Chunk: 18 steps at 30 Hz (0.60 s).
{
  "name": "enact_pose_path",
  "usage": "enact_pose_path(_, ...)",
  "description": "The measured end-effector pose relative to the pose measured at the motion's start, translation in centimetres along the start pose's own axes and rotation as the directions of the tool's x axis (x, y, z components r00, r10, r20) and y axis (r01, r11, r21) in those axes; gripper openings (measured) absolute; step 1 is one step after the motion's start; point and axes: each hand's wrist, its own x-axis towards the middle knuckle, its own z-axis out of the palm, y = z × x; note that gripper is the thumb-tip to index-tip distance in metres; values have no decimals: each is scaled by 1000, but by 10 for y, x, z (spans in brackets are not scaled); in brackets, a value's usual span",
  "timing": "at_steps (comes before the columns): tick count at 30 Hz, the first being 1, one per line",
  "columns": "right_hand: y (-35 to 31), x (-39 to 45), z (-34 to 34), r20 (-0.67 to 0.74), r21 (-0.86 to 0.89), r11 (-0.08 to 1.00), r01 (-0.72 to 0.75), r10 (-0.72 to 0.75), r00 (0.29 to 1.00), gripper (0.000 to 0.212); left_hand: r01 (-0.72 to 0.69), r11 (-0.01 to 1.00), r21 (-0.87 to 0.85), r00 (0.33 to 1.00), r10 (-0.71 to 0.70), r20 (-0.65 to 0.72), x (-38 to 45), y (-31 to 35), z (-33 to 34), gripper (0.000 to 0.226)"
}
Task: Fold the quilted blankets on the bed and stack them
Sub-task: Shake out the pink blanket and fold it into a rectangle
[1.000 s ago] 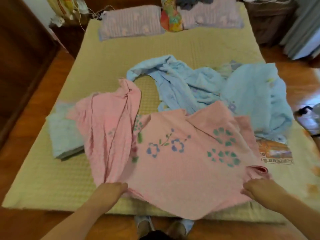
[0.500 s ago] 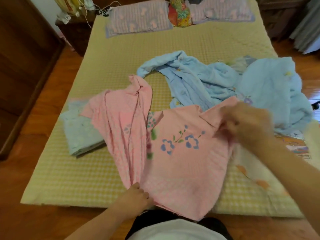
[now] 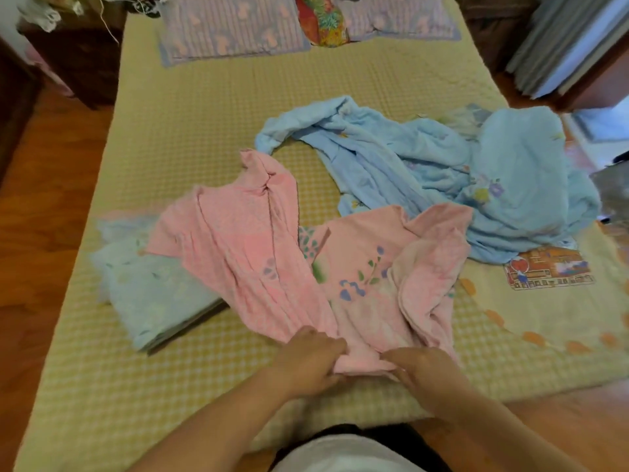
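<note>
A pink quilted blanket (image 3: 292, 264) with blue flower prints lies crumpled near the front edge of the bed (image 3: 204, 131). My left hand (image 3: 311, 361) and my right hand (image 3: 423, 369) are side by side at its near edge, and both grip the gathered pink fabric between them. A light blue blanket (image 3: 476, 185) lies rumpled behind and to the right. At the left, partly under the pink one, sits a folded pale green blanket (image 3: 153, 298).
Two striped pillows (image 3: 231, 25) and a bright floral cushion (image 3: 323, 18) lie at the head of the bed. A cream quilt with a printed picture (image 3: 551, 270) covers the right side. Wooden floor surrounds the bed; a dark nightstand (image 3: 78, 59) stands far left.
My right hand carried the pink blanket's right side across to the left and came down beside my left hand, so the blanket now lies doubled and narrower. The camera has moved closer.
</note>
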Motion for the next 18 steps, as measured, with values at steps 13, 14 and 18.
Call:
enact_pose_path(13, 22, -18, -45, -204, -52, 987, -151, 137, 969, 54, 363, -234, -902, 413, -828, 380, 23, -112, 0, 35)
enact_pose_path(14, 22, -18, -39, -192, -100, 992, -83, 63, 979, 57, 306, -395, -866, 442, -746, 497, 22, -103, 5, 35)
enact_pose_path(18, 19, -21, -19, -146, -202, 979, 39, -70, 987, 49, 38, -645, -763, 537, -631, 560, 38, -94, 16, 36)
